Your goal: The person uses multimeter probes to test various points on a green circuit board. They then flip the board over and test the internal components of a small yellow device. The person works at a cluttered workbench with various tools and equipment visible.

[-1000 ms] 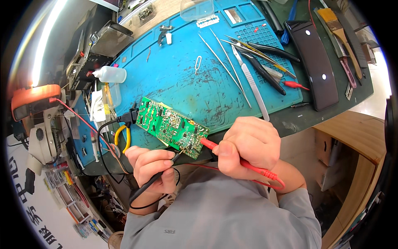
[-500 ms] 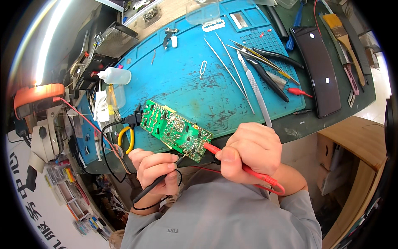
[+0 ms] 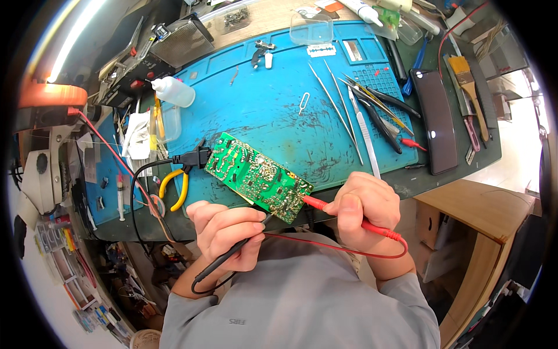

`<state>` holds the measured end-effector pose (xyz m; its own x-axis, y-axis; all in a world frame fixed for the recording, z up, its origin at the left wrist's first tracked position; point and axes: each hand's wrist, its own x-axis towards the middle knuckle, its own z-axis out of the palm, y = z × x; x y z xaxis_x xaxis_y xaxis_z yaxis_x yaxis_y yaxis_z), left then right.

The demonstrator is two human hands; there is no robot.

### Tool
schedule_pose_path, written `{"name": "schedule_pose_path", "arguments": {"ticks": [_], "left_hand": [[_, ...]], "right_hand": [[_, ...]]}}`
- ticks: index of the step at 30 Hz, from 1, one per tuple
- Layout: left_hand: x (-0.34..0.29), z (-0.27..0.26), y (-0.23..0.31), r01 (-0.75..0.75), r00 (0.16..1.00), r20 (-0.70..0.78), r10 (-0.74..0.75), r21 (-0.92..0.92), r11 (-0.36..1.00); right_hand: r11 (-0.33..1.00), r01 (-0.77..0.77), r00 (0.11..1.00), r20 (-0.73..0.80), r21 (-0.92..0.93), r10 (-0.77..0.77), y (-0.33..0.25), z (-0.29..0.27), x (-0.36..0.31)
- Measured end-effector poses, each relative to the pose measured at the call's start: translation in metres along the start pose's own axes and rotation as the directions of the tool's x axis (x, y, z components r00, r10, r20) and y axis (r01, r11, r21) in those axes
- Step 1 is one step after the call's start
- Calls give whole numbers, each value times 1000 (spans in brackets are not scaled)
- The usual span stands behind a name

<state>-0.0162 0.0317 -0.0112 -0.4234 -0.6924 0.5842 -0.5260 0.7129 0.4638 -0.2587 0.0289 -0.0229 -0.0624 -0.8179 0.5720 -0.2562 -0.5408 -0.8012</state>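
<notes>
A green circuit board (image 3: 256, 177) lies solder side up at the near edge of the blue work mat. A black plug (image 3: 195, 157) with its cord meets the board's left end. My left hand (image 3: 229, 230) is closed around a black test probe (image 3: 229, 255), its tip at the board's near edge. Closed on a red test probe (image 3: 315, 203), my right hand (image 3: 366, 209) holds its tip against the right end of the board. From the red probe a red lead (image 3: 354, 252) loops back below the board. The exact contact points are too small to tell.
Left of the board are yellow-handled pliers (image 3: 174, 189) and a white squeeze bottle (image 3: 174, 92). An orange meter (image 3: 52, 98) stands at far left. Tweezers (image 3: 337, 110), a scalpel handle (image 3: 363, 134), black-handled pliers (image 3: 381, 125) and a phone (image 3: 436, 122) lie to the right on the blue mat (image 3: 261, 122) and table.
The view has shifted, so the bench sits further right and lower at the back. Both hands still hold their probes at the board; the red lead now hangs in a wider loop.
</notes>
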Motion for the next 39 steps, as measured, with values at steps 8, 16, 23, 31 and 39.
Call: {"name": "schedule_pose_path", "arguments": {"ticks": [8,16,23,31,39], "left_hand": [[-3,1,-4,-14,1000,-9,14,-12,1000],[-2,0,-2,-21,1000,11,21,-4,1000],[-2,-1,-2,-13,1000,17,13,-15,1000],[-3,-1,-3,-16,1000,2,16,-19,1000],[-2,0,-3,-20,1000,-6,20,-18,1000]], "right_hand": [[998,-62,998,18,16,62,-3,-2,-1],[997,-69,998,8,-36,70,-6,0,-1],[995,-92,995,30,-26,93,-6,-3,-1],[996,-88,995,46,-33,90,-6,-4,-1],[998,-65,998,11,-26,65,-5,-1,-1]]}}
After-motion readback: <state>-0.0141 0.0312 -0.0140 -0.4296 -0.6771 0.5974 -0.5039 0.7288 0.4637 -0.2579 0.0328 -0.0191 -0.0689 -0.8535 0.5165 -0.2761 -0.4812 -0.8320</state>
